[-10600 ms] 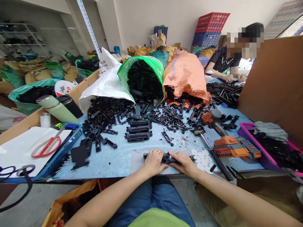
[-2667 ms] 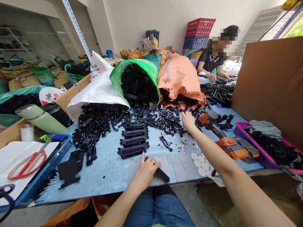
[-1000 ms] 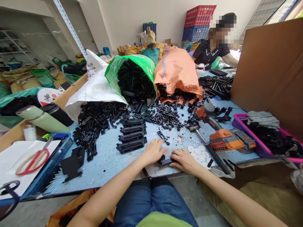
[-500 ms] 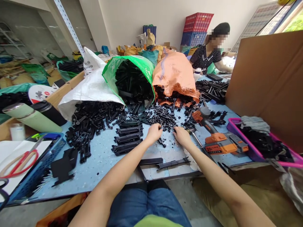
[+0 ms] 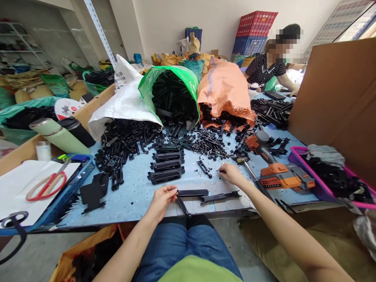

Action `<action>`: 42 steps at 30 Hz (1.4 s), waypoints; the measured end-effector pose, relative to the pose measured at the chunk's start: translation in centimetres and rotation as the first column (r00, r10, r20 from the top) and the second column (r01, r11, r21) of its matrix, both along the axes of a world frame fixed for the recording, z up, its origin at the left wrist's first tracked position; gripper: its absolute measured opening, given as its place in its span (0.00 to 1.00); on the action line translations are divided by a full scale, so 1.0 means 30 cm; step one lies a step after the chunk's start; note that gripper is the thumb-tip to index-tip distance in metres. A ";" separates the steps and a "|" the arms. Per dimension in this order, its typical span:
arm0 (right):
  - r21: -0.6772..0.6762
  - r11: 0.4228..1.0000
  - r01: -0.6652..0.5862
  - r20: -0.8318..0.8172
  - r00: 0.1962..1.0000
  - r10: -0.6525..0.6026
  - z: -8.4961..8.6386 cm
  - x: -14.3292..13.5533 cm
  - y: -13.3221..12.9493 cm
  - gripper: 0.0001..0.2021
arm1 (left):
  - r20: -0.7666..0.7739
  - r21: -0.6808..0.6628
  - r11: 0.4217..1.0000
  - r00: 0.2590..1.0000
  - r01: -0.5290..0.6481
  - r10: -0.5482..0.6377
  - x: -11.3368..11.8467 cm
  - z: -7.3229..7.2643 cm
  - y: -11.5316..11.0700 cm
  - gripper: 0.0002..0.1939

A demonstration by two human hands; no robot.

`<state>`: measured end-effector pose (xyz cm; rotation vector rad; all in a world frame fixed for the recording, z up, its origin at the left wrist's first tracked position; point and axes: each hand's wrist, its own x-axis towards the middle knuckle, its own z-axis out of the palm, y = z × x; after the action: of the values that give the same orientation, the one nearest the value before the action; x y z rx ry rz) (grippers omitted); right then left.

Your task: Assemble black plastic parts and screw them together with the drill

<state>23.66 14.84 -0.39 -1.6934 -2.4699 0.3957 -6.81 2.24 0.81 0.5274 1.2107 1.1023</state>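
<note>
The left end of a flat black bar [image 5: 193, 192] is pinched between the thumb and fingers of the left hand [image 5: 160, 202], near the front edge of the blue worktable [image 5: 133, 188]. The right hand [image 5: 231, 173] is held half closed, low over the table, with its fingers curled; a small dark part shows at the fingertips, but whether it is gripped cannot be told.

Just in front of the person, a fork-ended black piece [image 5: 221, 197] is laid beside the bar's right end, and a shorter black bar [image 5: 183, 206] is angled toward the table edge. Between the hands and farther back, a black link [image 5: 204, 169] is seen, with a row of black assemblies [image 5: 166, 165] to its left.

Beyond these, small pins and parts [image 5: 210, 144] are heaped before the white sack [image 5: 126, 105], green sack [image 5: 188, 78] and orange sack [image 5: 227, 84]. To the right are placed a hammer [image 5: 258, 181], an orange cordless power tool [image 5: 277, 176] and a pink basket [image 5: 300, 164]. Red-handled scissors [image 5: 47, 187] are laid at far left.
</note>
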 end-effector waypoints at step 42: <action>-0.098 0.935 -0.340 0.119 0.929 0.350 0.242 -0.224 -0.261 0.08 | -0.174 0.037 0.978 0.965 0.206 -0.196 -0.035 0.021 0.018 0.17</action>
<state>16.95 7.00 6.88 -1.3438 -2.8965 0.4262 -7.88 2.79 1.44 0.7820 1.2456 0.9336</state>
